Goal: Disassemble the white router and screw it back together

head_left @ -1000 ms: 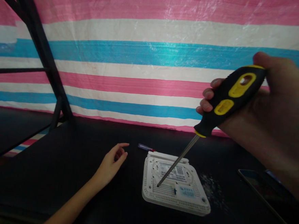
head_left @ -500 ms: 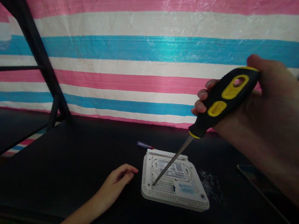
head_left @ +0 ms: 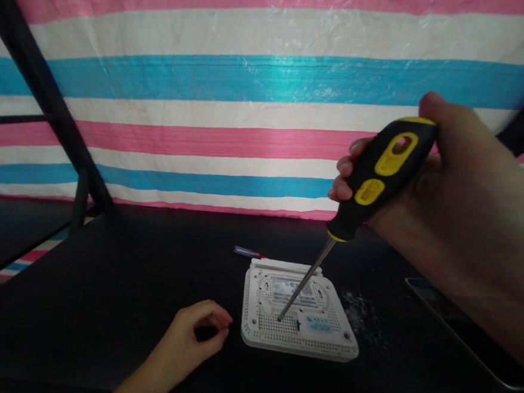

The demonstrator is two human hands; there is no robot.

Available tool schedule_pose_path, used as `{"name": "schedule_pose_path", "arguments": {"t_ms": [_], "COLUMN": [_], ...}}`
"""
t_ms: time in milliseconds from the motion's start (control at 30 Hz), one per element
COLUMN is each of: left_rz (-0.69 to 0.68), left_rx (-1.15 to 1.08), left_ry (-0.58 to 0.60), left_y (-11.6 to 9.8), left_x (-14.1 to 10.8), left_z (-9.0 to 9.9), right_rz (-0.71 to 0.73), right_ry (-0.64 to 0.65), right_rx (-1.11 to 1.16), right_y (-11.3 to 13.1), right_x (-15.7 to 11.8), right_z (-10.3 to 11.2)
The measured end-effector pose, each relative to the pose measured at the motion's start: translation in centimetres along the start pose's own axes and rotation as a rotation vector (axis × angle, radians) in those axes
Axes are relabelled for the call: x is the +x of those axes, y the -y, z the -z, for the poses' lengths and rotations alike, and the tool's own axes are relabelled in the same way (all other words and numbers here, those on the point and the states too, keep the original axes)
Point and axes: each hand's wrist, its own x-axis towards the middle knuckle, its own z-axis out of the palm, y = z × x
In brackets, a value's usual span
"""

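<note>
My right hand [head_left: 453,156] is wrapped round the black and yellow handle of a screwdriver [head_left: 380,169]. The shaft slants down to the left, and its tip is over the perforated face of a white router-like device [head_left: 285,340], left of a pale blue label; whether it touches cannot be told. The device lies flat with labels and vent holes upward. Left of it, my left hand [head_left: 193,335] hovers by the black table, thumb and fingers curved with a gap between their tips and nothing in them.
Behind the device lies a purple and red pen-like item [head_left: 248,252]. White crumbs [head_left: 363,317] are scattered to its right, near a dark phone-like slab [head_left: 454,330]. A black frame post [head_left: 57,98] rises at left before a striped sheet [head_left: 216,79].
The screwdriver tip has shifted right across the device's face, away from its left corner hole. My left thumb and fingers have curved into a rounder shape. The whole view has shifted slightly.
</note>
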Motion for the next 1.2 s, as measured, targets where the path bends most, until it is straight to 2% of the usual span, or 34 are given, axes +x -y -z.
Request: {"name": "schedule_pose_path", "arguments": {"t_ms": [67,133,267,400,500,633,700,833,967,1067,1200], "left_rz": [-0.047,-0.133,-0.244,-0.362,-0.461,-0.469,-0.463,-0.504,-0.499,-0.482,-0.424], "left_rx": [0.103,0.301,0.702,0.885,0.759,0.412,0.359,0.412,0.389,0.354,0.269], "left_ry": [0.006,0.021,0.039,0.048,0.028,-0.184,-0.223,-0.142,-0.068,-0.067,-0.085], "left_y": [0.3,0.3,0.5,0.3,-1.0,-2.9,-3.3,-2.9,-2.3,-2.0,-1.6], "left_x": [-0.5,-0.9,-1.3,-1.8,-2.4,-1.8,-0.7,1.3,1.6,1.3,1.4], "left_z": [0.1,0.3,1.0,1.8,1.7,0.3,-0.8,-2.3,-2.8,-2.9,-3.1], "right_rz": [-0.029,-0.03,-0.007,0.057,0.063,0.087,0.094,0.101,0.077,0.085,0.104], "right_ry": [-0.023,-0.031,0.059,0.125,0.126,0.151,0.183,0.205,0.124,0.088,0.127], "right_rx": [0.051,0.059,-0.021,-0.121,-0.088,-0.017,-0.016,-0.037,-0.097,-0.105,-0.076], "right_y": [-0.1,-0.3,-0.5,-0.8,-1.1,-1.3,-1.3,-1.2,-0.9,-0.8,-1.0], "right_x": [0.0,-0.1,-0.4,-0.8,-0.8,-0.5,-0.5,-0.8,-1.0,-0.9,-0.8], "right_z": [-0.2,-0.3,-0.6,-0.7,-0.8,-0.7,-0.5,-0.3,-0.5,-0.6,-0.3]}}
